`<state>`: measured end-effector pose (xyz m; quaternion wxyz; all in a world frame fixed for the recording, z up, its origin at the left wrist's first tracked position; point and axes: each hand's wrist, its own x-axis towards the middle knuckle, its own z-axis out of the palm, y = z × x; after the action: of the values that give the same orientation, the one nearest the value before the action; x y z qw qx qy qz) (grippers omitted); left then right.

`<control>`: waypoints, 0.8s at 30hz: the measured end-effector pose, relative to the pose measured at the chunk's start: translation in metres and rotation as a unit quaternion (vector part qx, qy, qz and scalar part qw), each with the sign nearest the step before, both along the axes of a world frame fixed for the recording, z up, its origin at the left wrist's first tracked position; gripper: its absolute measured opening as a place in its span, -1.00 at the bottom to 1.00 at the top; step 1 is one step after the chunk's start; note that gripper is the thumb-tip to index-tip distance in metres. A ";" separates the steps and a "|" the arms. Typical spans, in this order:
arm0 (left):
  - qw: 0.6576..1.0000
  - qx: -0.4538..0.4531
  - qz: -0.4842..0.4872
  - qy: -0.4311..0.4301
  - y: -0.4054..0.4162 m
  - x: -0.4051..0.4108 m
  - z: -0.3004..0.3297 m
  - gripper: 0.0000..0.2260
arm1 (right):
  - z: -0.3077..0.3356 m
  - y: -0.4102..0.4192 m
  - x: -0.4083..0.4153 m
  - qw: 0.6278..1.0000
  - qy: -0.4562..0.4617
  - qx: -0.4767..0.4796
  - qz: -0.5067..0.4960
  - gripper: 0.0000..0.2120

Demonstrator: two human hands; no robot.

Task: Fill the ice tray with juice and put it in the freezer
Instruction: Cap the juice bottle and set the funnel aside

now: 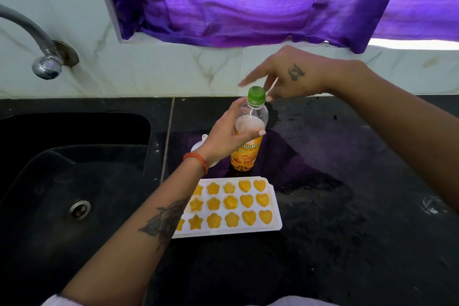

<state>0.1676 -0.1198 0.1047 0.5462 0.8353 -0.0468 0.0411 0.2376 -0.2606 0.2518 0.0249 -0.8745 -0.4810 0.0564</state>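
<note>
Now the left hand (231, 136) grips the upright bottle (248, 136). Fingers spread, the right hand (285, 77) hovers over its cap (257, 95) (tray (274, 208) filled, just below).

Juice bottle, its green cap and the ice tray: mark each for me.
juice bottle (247, 154), head view, on the orange label.
green cap (256, 95), head view, on the cap's side.
ice tray (275, 206), head view, on the white right rim.
</note>
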 end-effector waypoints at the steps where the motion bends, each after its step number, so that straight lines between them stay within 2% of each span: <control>1: 1.000 0.000 0.000 0.000 0.000 0.000 0.000 -0.29 | -0.003 0.003 -0.001 1.000 -0.018 0.002 0.004 -0.64; 2: 1.000 0.000 0.000 -0.002 0.000 0.000 0.000 -0.30 | -0.008 0.006 0.000 0.999 -0.049 -0.003 0.000 -0.73; 3: 1.000 -0.001 -0.001 -0.004 0.000 0.000 0.000 -0.30 | -0.012 0.009 -0.001 0.997 -0.076 -0.010 -0.016 -0.69; 5: 1.000 0.000 -0.005 -0.003 0.000 -0.001 0.000 -0.30 | -0.018 0.010 0.002 0.992 -0.104 -0.039 -0.064 -0.41; 6: 1.000 0.000 -0.005 -0.002 0.000 -0.002 0.000 -0.30 | -0.017 0.007 0.004 0.990 -0.106 -0.052 -0.083 -0.33; 7: 1.000 -0.001 -0.004 -0.001 0.000 -0.001 0.000 -0.30 | -0.014 0.003 0.006 0.991 -0.091 -0.048 -0.090 -0.34; 9: 1.000 -0.004 -0.002 0.000 0.001 -0.001 0.001 -0.29 | -0.005 -0.003 0.007 0.998 -0.012 -0.003 -0.062 -0.62; 11: 1.000 -0.002 0.001 -0.001 0.001 0.001 0.000 -0.28 | -0.003 -0.001 0.001 1.000 0.020 0.014 -0.001 -0.63; 14: 1.000 0.008 0.005 0.002 0.000 0.001 0.000 -0.26 | -0.012 0.008 -0.002 0.999 -0.050 0.017 0.011 -0.75; 19: 1.000 0.009 -0.002 0.003 0.002 0.000 0.001 -0.27 | -0.020 0.010 0.003 0.996 -0.078 -0.046 -0.001 -0.68; 24: 1.000 0.004 0.006 -0.003 0.002 0.000 0.001 -0.27 | -0.036 0.004 0.000 0.991 -0.129 -0.020 0.008 -0.70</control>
<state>0.1671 -0.1183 0.1057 0.5421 0.8379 -0.0439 0.0464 0.2374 -0.2565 0.2163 -0.0551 -0.8709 -0.4860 -0.0473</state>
